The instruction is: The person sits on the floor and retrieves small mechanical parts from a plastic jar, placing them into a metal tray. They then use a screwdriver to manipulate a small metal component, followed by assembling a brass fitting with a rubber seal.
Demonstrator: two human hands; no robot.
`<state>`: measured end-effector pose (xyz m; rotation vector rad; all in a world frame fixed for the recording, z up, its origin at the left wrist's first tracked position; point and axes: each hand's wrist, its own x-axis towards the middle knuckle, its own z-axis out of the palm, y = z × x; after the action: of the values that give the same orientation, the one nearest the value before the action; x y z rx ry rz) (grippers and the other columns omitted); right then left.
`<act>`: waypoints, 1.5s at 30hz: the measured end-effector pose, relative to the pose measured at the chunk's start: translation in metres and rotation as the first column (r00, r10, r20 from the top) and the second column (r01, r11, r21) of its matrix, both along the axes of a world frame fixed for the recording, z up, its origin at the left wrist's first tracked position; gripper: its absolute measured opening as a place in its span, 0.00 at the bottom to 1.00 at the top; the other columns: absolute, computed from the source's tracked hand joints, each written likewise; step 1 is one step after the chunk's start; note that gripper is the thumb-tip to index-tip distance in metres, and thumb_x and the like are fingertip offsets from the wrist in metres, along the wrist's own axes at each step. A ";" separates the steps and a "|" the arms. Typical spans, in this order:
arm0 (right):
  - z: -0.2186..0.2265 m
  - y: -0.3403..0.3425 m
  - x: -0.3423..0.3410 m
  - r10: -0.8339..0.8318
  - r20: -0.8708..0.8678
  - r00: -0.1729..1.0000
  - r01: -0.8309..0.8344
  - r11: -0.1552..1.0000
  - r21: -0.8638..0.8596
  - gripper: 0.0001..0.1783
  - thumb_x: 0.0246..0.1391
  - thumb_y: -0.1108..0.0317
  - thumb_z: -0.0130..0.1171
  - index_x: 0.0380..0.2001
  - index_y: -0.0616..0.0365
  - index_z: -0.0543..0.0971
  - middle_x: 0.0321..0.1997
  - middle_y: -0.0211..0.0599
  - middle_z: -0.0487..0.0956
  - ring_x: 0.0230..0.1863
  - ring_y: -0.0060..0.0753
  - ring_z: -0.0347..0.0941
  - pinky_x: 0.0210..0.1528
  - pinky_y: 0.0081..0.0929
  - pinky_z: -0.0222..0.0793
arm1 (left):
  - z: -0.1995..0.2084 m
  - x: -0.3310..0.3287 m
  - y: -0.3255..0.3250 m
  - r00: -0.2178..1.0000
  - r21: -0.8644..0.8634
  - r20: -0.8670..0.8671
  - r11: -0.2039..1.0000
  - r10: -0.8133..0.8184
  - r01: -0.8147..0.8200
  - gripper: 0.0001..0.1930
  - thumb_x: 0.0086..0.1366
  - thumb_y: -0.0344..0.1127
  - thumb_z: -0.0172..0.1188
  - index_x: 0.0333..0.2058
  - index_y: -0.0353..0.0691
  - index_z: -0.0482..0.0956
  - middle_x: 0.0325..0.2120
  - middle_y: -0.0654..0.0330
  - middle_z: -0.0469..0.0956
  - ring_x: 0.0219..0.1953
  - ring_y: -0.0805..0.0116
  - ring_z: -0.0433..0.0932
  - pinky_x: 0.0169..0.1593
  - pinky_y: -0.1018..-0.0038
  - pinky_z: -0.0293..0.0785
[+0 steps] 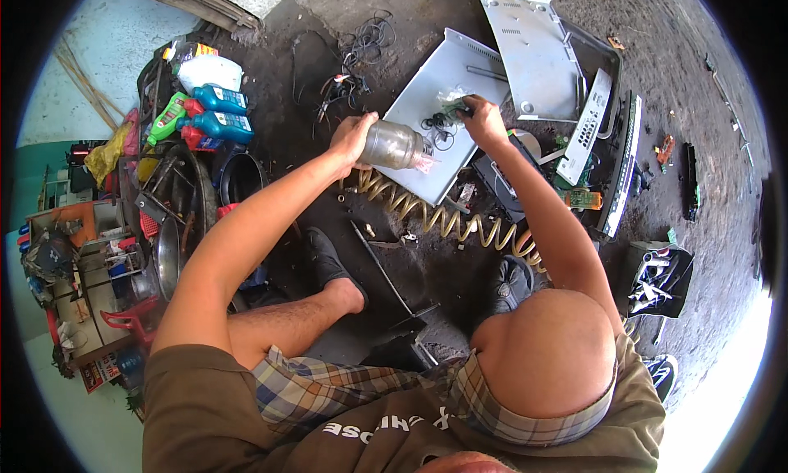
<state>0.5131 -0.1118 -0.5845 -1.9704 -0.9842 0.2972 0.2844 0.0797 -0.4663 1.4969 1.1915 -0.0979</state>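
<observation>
My left hand (351, 143) is wrapped round a cloudy jar (389, 145), which lies tilted on its side with its mouth to the right. Something pinkish and clear (424, 163) shows at that mouth. To the right, my right hand (486, 121) is closed, its fingers pinched at a dark, greenish bit beside crumpled clear plastic (451, 95); what exactly they grip cannot be made out. Both hands are over a grey sheet-metal panel (414, 98) with a raised edge. A small coil of black cable (442, 133) rests on it between the jar and my right hand.
A coiled yellowish hose (443, 222) crosses the ground before my feet. More metal panels (533, 58) and a long slotted strip (621, 169) lie at right, near a black bin of tools (659, 280). Tangled wires (345, 87) lie far left of the panel; blue bottles (222, 126) stand further left.
</observation>
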 end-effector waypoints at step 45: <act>-0.011 -0.030 -0.014 -0.284 0.038 0.958 0.287 0.955 -0.074 0.38 0.60 0.60 0.70 0.69 0.63 0.69 0.62 0.63 0.76 0.64 0.65 0.73 0.69 0.50 0.69 | 0.009 -0.009 0.031 0.660 0.869 0.103 0.391 -0.744 0.305 0.25 0.69 0.47 0.58 0.60 0.39 0.77 0.52 0.45 0.78 0.57 0.44 0.78 0.64 0.57 0.71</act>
<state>0.4990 -0.1420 -0.5952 -2.1618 -0.6996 0.1488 0.2751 0.1105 -0.4575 2.5153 0.1878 0.4303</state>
